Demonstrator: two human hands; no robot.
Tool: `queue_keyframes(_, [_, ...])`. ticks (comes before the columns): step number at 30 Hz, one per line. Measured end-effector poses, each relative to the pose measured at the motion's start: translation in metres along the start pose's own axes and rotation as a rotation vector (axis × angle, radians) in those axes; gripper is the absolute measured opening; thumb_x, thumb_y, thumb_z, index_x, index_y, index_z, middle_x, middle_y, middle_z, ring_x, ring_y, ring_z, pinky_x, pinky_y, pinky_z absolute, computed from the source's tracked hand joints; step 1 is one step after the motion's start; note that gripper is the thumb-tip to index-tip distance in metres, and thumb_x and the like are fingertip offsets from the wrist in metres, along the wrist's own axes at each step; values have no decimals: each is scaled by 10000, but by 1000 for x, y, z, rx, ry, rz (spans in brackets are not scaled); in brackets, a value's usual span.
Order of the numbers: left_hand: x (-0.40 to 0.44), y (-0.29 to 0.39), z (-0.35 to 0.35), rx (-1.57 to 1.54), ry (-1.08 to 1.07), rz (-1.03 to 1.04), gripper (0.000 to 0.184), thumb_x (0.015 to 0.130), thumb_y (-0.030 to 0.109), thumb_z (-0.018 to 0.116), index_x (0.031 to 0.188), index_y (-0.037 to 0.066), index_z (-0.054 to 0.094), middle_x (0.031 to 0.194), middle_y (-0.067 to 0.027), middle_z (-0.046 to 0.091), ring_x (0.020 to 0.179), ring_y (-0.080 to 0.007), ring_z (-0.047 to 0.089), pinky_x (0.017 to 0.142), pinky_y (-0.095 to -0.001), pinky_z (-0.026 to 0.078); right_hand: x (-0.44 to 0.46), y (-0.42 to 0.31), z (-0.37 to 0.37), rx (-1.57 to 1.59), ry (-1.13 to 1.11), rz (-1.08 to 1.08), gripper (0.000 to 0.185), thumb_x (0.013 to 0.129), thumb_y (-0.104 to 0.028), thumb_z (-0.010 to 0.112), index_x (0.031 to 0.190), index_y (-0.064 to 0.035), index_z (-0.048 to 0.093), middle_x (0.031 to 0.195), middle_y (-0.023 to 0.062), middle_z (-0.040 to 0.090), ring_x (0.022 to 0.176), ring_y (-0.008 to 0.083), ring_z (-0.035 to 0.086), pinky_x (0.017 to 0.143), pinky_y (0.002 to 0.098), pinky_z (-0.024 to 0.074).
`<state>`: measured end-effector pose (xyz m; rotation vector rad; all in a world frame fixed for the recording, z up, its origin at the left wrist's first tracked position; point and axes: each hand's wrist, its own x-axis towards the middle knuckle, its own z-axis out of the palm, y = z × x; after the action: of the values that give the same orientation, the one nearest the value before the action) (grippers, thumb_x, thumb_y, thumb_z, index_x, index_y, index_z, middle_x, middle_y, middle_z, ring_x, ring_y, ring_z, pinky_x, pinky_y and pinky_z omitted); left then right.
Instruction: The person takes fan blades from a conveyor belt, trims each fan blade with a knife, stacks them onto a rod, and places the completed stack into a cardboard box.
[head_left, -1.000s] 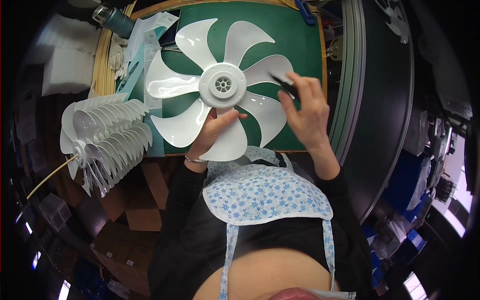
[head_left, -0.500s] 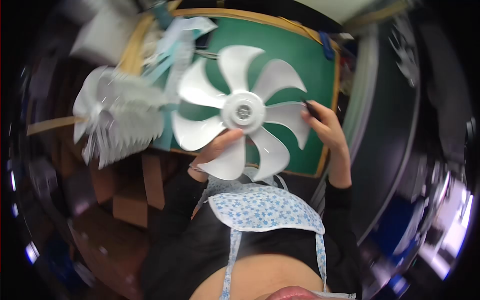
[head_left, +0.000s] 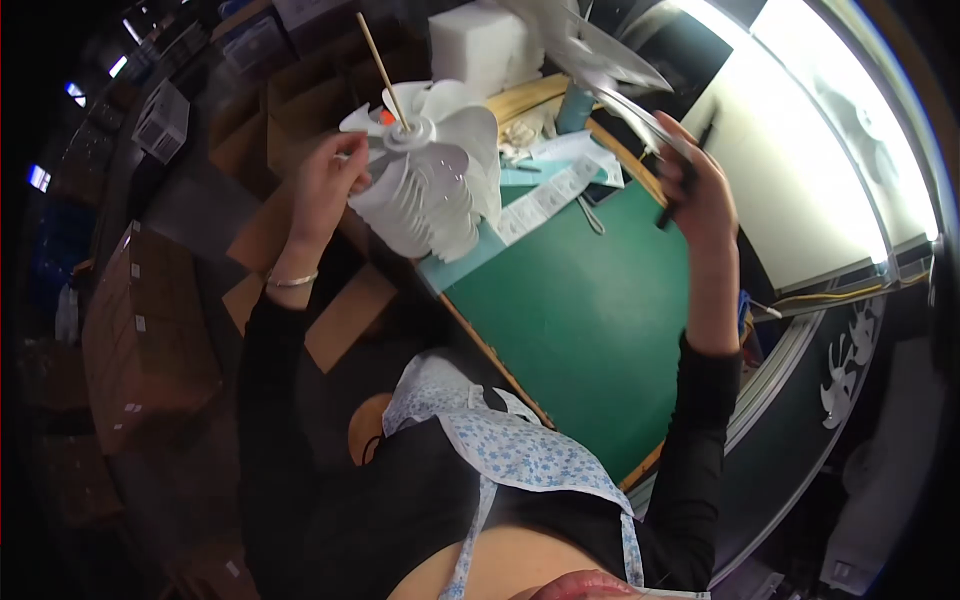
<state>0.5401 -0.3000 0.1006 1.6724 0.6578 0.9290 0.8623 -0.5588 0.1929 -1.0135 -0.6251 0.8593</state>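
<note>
My right hand is raised over the far side of the green table, closed around a slim black tool whose kind I cannot make out. It also grips a blade of a white fan wheel, which is tilted nearly edge-on, blurred and cut off by the top of the view. At the left stands a stack of white fan wheels, threaded on a wooden stick. My left hand is beside the stack's top blades, fingers curled inward; whether they pinch anything is hidden.
The green tabletop has a wooden rim. Printed paper strips and a blue-green bottle are at its far left. A white foam block stands behind the stack. Open cardboard boxes are at left, a dark conveyor with white parts at right.
The view has turned left. The fan wheel has gone from flat above the table to raised and tilted in my right hand. My left hand has left it for the stack.
</note>
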Motion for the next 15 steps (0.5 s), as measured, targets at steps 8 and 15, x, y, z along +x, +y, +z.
queue_keyframes(8, [106, 35, 105, 152, 136, 457, 371, 834, 135, 680, 1164, 10, 564, 882, -102, 669, 570, -112, 605, 539, -270, 474, 80, -23, 61, 140, -265, -7, 326, 920, -162, 550, 1176, 39, 549, 928, 156, 643, 641, 116, 552, 447, 210, 377])
queue_keyframes(15, [88, 61, 122, 93, 84, 471, 200, 897, 78, 596, 1081, 8, 628, 734, -10, 627, 544, -47, 547, 500, -199, 447, 78, -35, 65, 105, -364, 34, 386, 936, -179, 510, 1241, 57, 488, 921, 98, 607, 676, 88, 517, 471, 190, 368])
